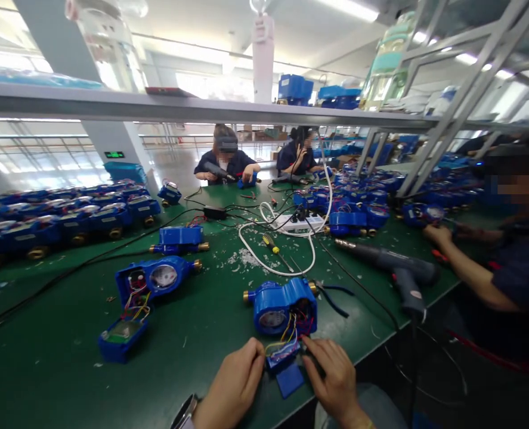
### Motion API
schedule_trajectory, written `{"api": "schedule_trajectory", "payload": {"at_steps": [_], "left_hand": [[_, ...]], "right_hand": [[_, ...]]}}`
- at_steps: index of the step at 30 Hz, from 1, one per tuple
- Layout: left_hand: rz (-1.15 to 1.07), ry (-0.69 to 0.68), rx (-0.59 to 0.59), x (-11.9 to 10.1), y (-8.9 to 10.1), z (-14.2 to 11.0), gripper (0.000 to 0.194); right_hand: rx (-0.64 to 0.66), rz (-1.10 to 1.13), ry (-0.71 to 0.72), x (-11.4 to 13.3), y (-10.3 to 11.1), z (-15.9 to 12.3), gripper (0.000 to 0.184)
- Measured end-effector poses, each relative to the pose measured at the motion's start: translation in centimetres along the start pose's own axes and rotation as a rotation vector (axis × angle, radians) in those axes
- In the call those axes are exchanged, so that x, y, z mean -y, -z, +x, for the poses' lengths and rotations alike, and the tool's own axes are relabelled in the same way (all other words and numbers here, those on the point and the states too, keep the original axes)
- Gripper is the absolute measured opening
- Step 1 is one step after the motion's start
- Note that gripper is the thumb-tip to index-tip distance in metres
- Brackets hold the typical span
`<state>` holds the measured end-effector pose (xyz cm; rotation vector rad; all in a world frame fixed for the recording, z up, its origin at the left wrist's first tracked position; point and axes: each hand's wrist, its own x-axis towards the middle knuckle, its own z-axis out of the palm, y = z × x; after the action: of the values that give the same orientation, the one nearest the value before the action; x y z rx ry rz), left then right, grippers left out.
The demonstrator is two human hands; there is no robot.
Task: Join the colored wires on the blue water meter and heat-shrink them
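A blue water meter [273, 307] with brass ends lies before me, its side compartment uncovered. Yellow, white and red wires [290, 328] run from it to a small blue cover [282, 356] crowded with wiring. My left hand [235, 381] is closed, its thumb and forefinger pinched at the cover's left edge; the exact grip is partly hidden. On the other side, my right hand [333, 375] has thumb and forefinger apart, the forefinger tip at the cover's upper right by the red wires. A flat blue plate [290, 380] lies between my hands, just below the cover.
Another opened meter [157, 277] lies left, its wired cover [123, 339] beside it. A screwdriver [271, 244], pliers [336, 295], power strip [295, 223] and heat gun [389, 262] lie ahead and right. A co-worker [510, 268] sits at right; two people work across the table.
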<state>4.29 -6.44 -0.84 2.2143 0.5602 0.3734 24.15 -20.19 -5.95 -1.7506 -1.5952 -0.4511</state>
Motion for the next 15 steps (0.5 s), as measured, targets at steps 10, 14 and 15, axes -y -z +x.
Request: {"api": "schedule_trajectory", "payload": {"at_steps": [10,14,15], "left_hand": [[-0.134,0.075,0.084,0.8,-0.3,0.5,0.014],[-0.138,0.042,0.102,0.4,0.1,0.4,0.015],[-0.125,0.036,0.104,0.1,0.2,0.4,0.014]], "right_hand": [[-0.259,0.239,-0.633,-3.7,2.7,0.3,0.036],[-0.527,0.025,-0.862,-12.1,8.4,1.2,0.070],[-0.542,-0.005,-0.910,-14.2,9.8,1.6,0.078]]}}
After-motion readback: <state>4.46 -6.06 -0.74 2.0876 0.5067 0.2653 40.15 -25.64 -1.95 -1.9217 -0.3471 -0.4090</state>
